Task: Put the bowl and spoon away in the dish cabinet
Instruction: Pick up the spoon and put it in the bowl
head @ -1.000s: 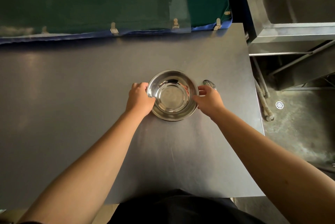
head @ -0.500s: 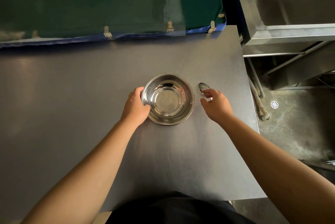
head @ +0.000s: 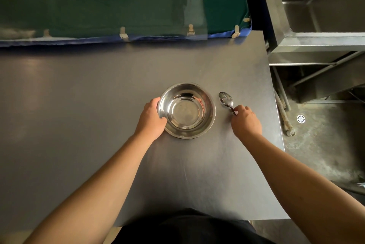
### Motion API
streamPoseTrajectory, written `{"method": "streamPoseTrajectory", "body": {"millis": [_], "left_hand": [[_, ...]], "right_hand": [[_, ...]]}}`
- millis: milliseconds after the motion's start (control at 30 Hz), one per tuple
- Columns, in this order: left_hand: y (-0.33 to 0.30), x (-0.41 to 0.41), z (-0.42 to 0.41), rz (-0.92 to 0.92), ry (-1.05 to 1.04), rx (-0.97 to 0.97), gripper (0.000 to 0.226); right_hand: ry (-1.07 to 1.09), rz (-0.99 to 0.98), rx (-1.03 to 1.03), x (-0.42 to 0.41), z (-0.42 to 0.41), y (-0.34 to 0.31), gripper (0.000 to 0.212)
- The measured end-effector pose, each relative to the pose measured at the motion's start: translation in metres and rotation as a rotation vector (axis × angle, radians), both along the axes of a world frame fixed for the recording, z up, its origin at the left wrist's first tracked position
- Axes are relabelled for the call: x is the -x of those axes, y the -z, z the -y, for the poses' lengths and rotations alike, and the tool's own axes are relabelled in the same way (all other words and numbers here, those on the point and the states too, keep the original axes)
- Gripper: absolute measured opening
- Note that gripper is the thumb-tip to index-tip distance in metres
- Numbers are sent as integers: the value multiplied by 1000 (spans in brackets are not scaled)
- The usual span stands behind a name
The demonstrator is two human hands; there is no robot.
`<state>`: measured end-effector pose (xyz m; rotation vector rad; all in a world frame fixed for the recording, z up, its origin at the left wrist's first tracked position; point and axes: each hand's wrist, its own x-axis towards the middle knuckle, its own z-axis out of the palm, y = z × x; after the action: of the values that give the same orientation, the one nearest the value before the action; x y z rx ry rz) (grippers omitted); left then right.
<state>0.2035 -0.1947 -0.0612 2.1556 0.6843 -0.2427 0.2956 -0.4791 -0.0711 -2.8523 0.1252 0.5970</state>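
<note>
- A steel bowl (head: 187, 110) sits upright on a dark table (head: 79, 95), toward the right half of the top and just ahead of the person.
- The left hand (head: 152, 119) is curled around the bowl's left rim, thumb lying over the edge and fingers wrapped against the outer wall; the bowl's base rests on the table.
- A metal spoon (head: 227, 100) lies just right of the bowl, not touching it, with its scoop pointing away from the person and its handle running back toward the right hand.
- The right hand (head: 245, 122) is closed into a loose fist over the spoon's handle, fingertips pinching it; the scoop sticks out beyond the knuckles and looks to be on the table.
- Both forearms reach in from the lower edge, one on each side of the bowl.
- A green cloth (head: 118, 0) with a blue hem borders the table's far edge.
- A metal sink unit (head: 316, 42) stands to the right, with a floor drain (head: 300, 118) below it.
</note>
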Motion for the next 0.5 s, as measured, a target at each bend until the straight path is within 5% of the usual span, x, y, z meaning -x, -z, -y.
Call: {"method": "streamPoseTrajectory", "body": {"millis": [200,500], "left_hand": [[0,10,4,-2,9,5,64],[-1,22,10,-4,20,13,64]], "right_hand": [[87,-67,-75,0,-2,-11,25],[30,81,-271,12,-31,-47,18]]}}
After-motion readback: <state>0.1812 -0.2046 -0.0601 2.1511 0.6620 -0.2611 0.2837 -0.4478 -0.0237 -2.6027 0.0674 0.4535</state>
